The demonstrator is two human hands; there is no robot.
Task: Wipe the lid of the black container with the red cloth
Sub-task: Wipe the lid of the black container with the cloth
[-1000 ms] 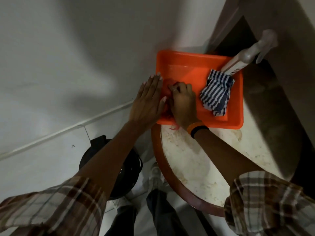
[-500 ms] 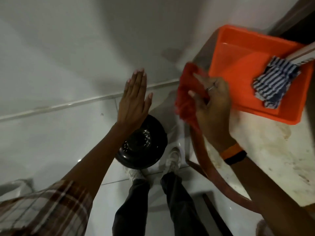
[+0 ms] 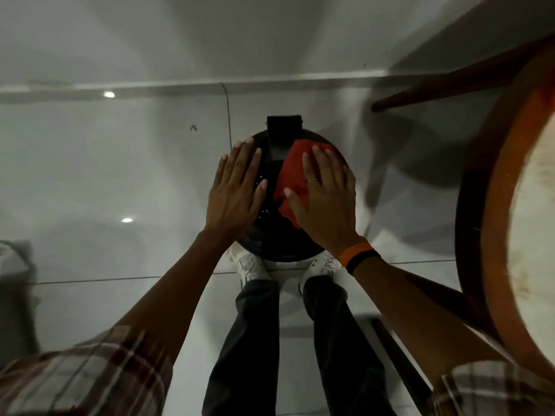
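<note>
The black container's round lid (image 3: 271, 235) sits on the floor right in front of my shoes, with a black hinge tab (image 3: 283, 127) at its far edge. My right hand (image 3: 326, 199) lies flat on the red cloth (image 3: 292, 175), pressing it onto the right half of the lid. My left hand (image 3: 235, 187) rests flat with spread fingers on the lid's left rim and holds nothing. Most of the lid's middle is hidden under both hands.
A round wooden-rimmed table (image 3: 492, 235) fills the right side, with one of its legs (image 3: 450, 82) slanting to the floor behind the container. White floor tiles (image 3: 120, 175) meet the wall base (image 3: 150, 85) beyond. My shoes (image 3: 252, 267) touch the container's near side.
My right hand carried the red cloth from the orange tray on the table down onto the lid. My left hand dropped onto the lid's left rim. The view swung down to the floor.
</note>
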